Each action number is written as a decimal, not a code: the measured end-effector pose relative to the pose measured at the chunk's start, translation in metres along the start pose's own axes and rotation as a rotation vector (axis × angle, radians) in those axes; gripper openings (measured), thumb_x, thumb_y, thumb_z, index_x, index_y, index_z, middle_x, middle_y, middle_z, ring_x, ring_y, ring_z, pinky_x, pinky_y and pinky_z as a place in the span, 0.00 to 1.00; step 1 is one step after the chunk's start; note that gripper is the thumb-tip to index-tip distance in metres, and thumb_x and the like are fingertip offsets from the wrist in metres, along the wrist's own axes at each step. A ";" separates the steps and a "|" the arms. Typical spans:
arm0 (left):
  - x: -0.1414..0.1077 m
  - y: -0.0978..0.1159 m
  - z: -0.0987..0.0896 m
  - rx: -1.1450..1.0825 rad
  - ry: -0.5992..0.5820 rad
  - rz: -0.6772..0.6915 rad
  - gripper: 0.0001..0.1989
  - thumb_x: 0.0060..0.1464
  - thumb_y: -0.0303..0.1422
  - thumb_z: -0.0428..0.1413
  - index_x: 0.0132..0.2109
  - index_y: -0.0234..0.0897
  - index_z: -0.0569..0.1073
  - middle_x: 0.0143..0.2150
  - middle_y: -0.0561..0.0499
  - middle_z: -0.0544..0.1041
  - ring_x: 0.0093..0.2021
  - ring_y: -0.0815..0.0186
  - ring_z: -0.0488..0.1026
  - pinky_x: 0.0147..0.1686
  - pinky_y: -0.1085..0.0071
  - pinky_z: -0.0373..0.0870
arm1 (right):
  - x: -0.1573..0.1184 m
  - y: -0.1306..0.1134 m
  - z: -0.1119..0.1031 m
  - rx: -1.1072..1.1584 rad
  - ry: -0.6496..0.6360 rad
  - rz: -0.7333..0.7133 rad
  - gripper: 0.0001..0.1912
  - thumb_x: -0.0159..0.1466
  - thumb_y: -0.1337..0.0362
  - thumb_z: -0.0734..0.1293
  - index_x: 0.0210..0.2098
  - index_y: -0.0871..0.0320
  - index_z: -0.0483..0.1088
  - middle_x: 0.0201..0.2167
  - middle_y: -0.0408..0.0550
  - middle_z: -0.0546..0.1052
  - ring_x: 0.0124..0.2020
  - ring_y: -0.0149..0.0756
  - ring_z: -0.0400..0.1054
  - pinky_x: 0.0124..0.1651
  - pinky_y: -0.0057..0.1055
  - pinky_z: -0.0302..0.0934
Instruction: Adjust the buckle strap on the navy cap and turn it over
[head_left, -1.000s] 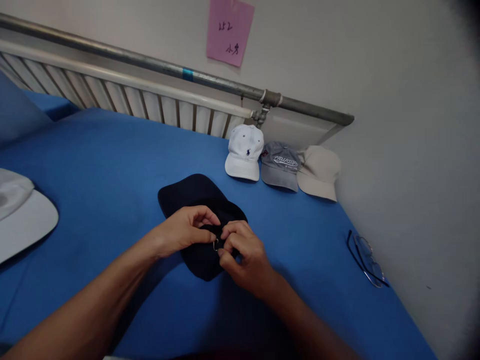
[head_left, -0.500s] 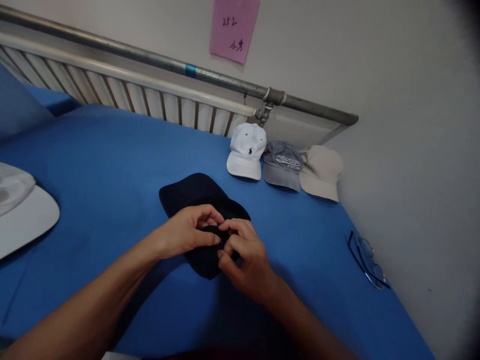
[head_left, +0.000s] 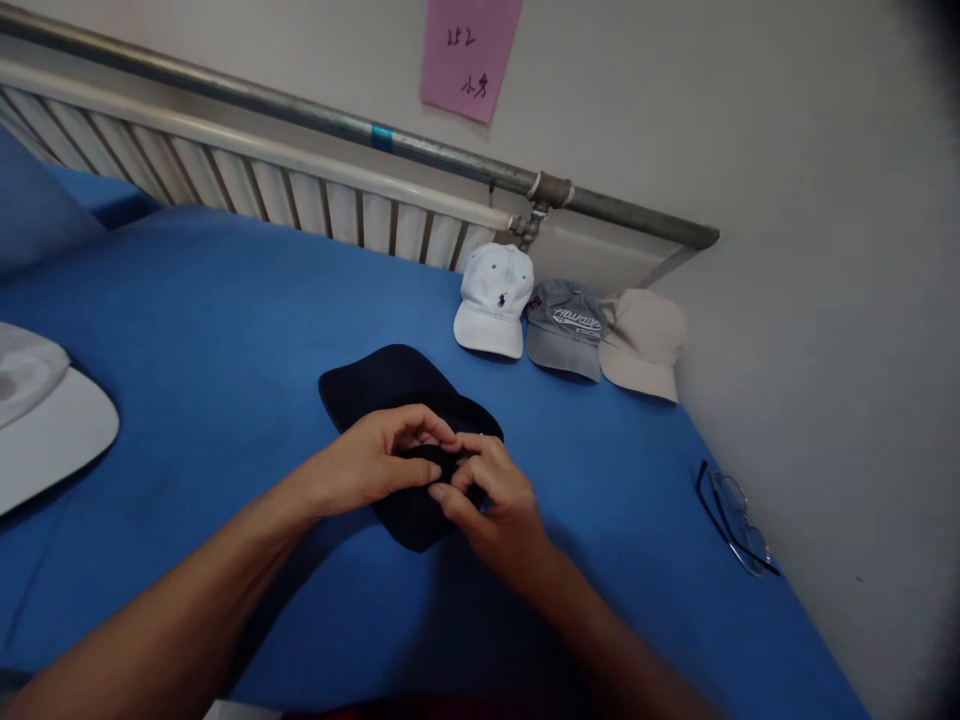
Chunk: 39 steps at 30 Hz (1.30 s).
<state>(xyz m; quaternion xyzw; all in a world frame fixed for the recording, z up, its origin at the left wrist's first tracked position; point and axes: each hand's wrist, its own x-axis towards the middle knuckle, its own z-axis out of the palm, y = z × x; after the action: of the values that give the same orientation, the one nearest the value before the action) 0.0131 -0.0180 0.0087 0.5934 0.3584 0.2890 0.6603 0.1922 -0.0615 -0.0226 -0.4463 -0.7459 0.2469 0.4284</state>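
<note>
Dark cloth cap [head_left: 394, 382], curved brim, w/ both hands [head_left: 431, 475]

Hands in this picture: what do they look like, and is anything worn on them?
The left hand and right hand are human and gloveless. No watch or band shows at either wrist, and no sleeve on the left forearm or right forearm. Whether there's a ring is unclear.

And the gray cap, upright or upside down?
Upright. The gray cap shows its crown above its brim, and the white lettering is right way up.
</note>
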 end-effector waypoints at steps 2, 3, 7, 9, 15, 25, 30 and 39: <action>0.000 0.000 0.000 -0.023 -0.007 0.004 0.13 0.46 0.27 0.58 0.42 0.37 0.72 0.42 0.51 0.76 0.43 0.65 0.72 0.43 0.67 0.67 | -0.001 0.003 0.001 -0.014 0.006 -0.025 0.10 0.60 0.65 0.68 0.24 0.55 0.65 0.43 0.51 0.73 0.46 0.41 0.69 0.50 0.44 0.62; 0.001 0.000 0.000 -0.035 -0.009 0.000 0.13 0.46 0.27 0.58 0.42 0.36 0.72 0.41 0.51 0.76 0.43 0.65 0.71 0.43 0.68 0.67 | -0.002 0.004 0.002 -0.016 0.010 -0.034 0.10 0.60 0.65 0.68 0.24 0.56 0.65 0.44 0.51 0.73 0.45 0.41 0.70 0.49 0.43 0.63; 0.002 0.000 0.000 -0.061 0.010 -0.043 0.13 0.45 0.27 0.59 0.41 0.35 0.73 0.36 0.53 0.74 0.38 0.69 0.70 0.38 0.71 0.65 | -0.001 0.008 0.000 0.037 0.031 -0.058 0.09 0.60 0.62 0.69 0.27 0.55 0.65 0.44 0.51 0.73 0.44 0.39 0.70 0.47 0.40 0.65; 0.003 0.000 -0.001 -0.068 0.024 -0.067 0.13 0.44 0.27 0.60 0.40 0.35 0.72 0.32 0.55 0.73 0.34 0.70 0.68 0.35 0.72 0.64 | 0.001 0.009 -0.005 0.068 0.056 -0.051 0.06 0.60 0.62 0.68 0.32 0.54 0.66 0.44 0.51 0.73 0.46 0.40 0.70 0.48 0.40 0.64; 0.003 0.003 -0.006 -0.084 0.062 -0.099 0.13 0.42 0.27 0.61 0.39 0.35 0.73 0.30 0.56 0.71 0.33 0.70 0.67 0.35 0.71 0.63 | 0.009 0.011 -0.026 0.062 -0.030 0.009 0.09 0.59 0.69 0.66 0.39 0.53 0.69 0.40 0.47 0.76 0.45 0.40 0.70 0.51 0.43 0.62; 0.003 0.000 -0.009 -0.105 0.109 -0.081 0.12 0.43 0.27 0.62 0.39 0.36 0.74 0.32 0.55 0.72 0.33 0.72 0.68 0.34 0.74 0.63 | 0.008 0.010 -0.030 -0.012 -0.143 -0.183 0.08 0.58 0.67 0.71 0.37 0.54 0.71 0.47 0.49 0.73 0.49 0.40 0.68 0.54 0.44 0.59; 0.003 0.000 -0.009 -0.099 0.097 -0.069 0.12 0.43 0.25 0.62 0.39 0.35 0.74 0.32 0.56 0.72 0.34 0.73 0.67 0.34 0.76 0.63 | 0.008 0.011 -0.027 -0.003 -0.142 -0.171 0.04 0.59 0.68 0.69 0.32 0.54 0.70 0.47 0.49 0.74 0.48 0.39 0.69 0.54 0.43 0.59; 0.002 -0.002 -0.009 -0.006 -0.033 -0.009 0.09 0.49 0.26 0.60 0.40 0.36 0.74 0.35 0.55 0.73 0.36 0.71 0.68 0.36 0.74 0.63 | 0.006 0.008 -0.021 0.026 -0.135 -0.101 0.05 0.61 0.68 0.67 0.30 0.56 0.67 0.43 0.48 0.75 0.44 0.37 0.70 0.54 0.41 0.59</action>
<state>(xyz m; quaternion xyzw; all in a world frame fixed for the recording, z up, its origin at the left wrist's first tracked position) 0.0071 -0.0112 0.0056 0.5943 0.3495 0.2773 0.6691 0.2127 -0.0526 -0.0152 -0.3849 -0.7914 0.2640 0.3948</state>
